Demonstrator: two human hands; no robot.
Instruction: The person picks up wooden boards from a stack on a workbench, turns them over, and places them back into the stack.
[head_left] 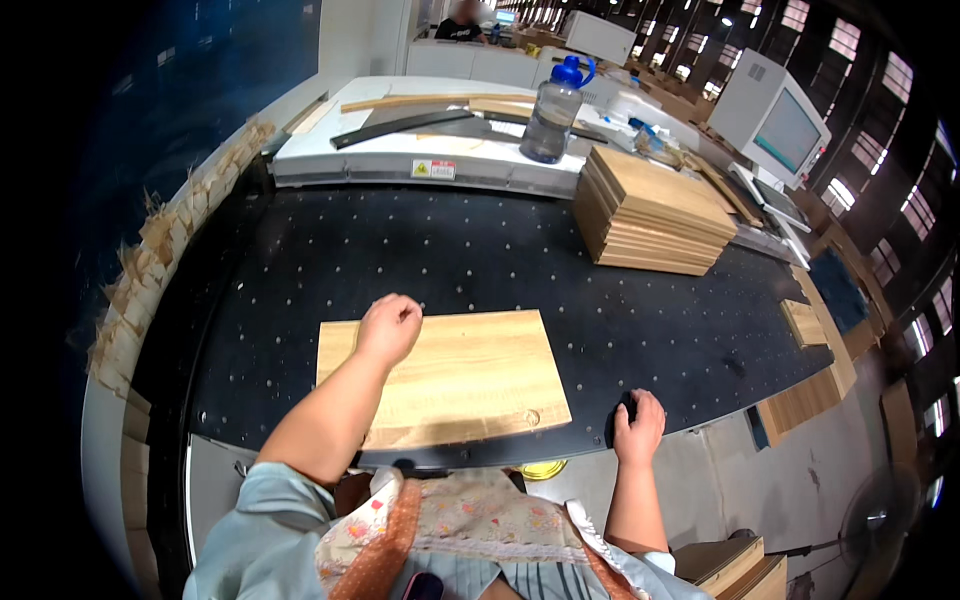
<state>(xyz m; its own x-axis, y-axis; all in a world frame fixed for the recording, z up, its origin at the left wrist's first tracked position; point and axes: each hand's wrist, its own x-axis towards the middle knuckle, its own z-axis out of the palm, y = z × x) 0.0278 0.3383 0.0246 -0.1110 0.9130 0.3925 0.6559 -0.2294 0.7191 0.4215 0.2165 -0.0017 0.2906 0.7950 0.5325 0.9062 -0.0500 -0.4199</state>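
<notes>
A pale wood-grain board (470, 375) lies flat on the black work table near its front edge. My left hand (390, 330) is over the board's far edge, left of its middle. Its fingers are curled together, and whether something small is in them is hidden. My right hand (640, 428) rests at the table's front edge, to the right of the board and apart from it. Its thumb stands away from the bent fingers, and nothing shows in it.
A stack of wood-grain boards (655, 215) stands at the far right. Behind the black table (400, 240) with its rows of studs, a white surface (310, 160) bears a blue-capped water bottle (552, 115) and strips. A monitor (775, 115) stands farther right. A person (462, 25) is in the background.
</notes>
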